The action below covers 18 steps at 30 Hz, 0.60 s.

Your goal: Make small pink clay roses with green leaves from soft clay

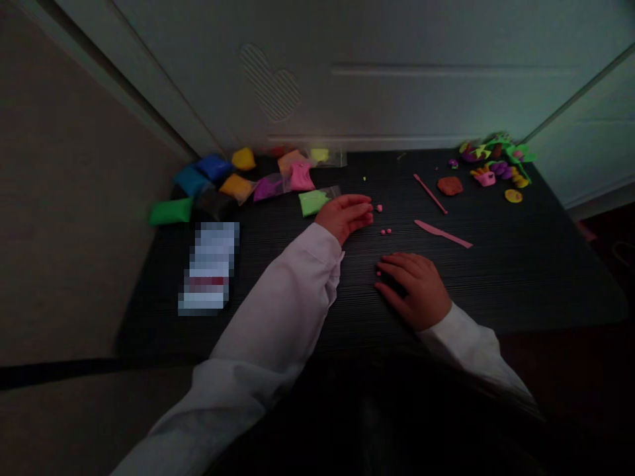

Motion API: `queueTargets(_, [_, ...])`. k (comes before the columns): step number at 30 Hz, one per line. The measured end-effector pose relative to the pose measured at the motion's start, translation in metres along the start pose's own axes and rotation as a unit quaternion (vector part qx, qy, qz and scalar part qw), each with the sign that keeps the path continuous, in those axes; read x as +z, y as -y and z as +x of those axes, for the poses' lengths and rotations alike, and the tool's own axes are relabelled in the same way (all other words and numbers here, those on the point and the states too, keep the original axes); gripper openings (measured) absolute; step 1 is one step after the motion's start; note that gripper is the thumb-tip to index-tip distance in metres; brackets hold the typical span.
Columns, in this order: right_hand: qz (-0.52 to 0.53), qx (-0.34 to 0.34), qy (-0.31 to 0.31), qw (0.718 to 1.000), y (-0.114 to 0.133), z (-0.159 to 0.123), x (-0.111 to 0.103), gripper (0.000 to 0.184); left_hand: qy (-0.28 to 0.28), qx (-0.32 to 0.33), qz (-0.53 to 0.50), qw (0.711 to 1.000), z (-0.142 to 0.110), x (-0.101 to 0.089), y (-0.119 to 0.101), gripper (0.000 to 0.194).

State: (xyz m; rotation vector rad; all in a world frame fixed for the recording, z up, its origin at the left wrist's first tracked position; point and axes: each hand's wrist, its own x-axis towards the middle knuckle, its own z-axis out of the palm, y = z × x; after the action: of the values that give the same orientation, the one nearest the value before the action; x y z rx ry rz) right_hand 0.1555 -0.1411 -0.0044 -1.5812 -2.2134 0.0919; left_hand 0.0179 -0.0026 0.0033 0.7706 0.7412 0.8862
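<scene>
Having two pink balls (pixel 383 232) shaped on the table (pixel 278 264), we seem partway; a pink lump (pixel 380 208) looks rougher near our bent left hand (pixel 343 217), its grip unclear. Our right hand (pixel 419 291) curves open around a pink bit (pixel 378 274).

A pale panelled surface (pixel 421 106) with a striped heart relief (pixel 272 84) stands dimly lit behind the dark table (pixel 307 291).

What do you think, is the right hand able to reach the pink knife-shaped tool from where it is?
Yes, most likely: the right hand is near the pink knife-shaped tool, with only bare tabletop between. The small pink ball by its fingers seems out of the way.
</scene>
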Motion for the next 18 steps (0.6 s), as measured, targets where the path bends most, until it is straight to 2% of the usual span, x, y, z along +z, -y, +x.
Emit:
queueTargets(8, [0.051, 0.003, -0.037, 0.998, 0.001, 0.006, 0.005, 0.016, 0.003, -0.003, -0.007, 1.000, 0.000, -0.001, 0.000, 0.011])
queueTargets(12, [0.114, -0.007, -0.033, 0.993, -0.008, 0.029, -0.020, 0.016, 0.001, -0.007, -0.012, 1.000, 0.000, -0.002, 0.000, 0.011])
queueTargets(15, [0.101, -0.005, -0.089, 0.991, -0.023, 0.058, -0.043, 0.018, 0.002, -0.010, -0.012, 1.000, 0.000, -0.003, -0.001, 0.011])
queueTargets(18, [0.081, -0.004, -0.157, 0.984, -0.036, 0.081, -0.049, 0.017, 0.000, -0.014, -0.017, 1.000, 0.000, -0.003, -0.002, 0.011])
